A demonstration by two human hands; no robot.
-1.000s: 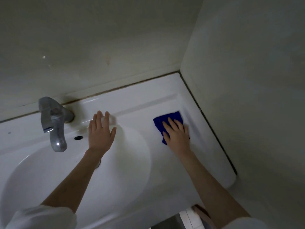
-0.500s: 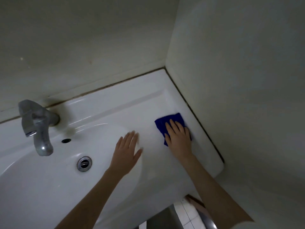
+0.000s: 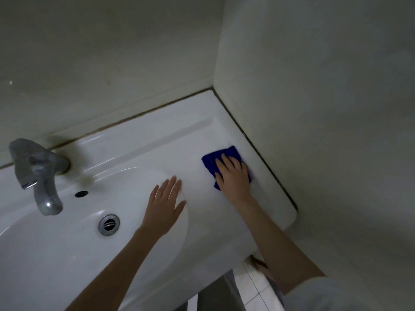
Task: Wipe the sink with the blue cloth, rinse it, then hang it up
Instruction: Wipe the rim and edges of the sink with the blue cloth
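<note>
The right hand [image 3: 233,178] presses flat-fingered on the blue cloth [image 3: 210,163] at the back right corner of the sink [image 3: 143,142], just beside the side wall, while the left hand [image 3: 165,206], spread and empty over the basin's right rim, is nearer the tap [image 3: 45,176].

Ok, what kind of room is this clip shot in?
Most likely a small bathroom or washroom: a white sink with a metal tap and a drain, fitted into a wall corner, with tiled floor below.
</note>
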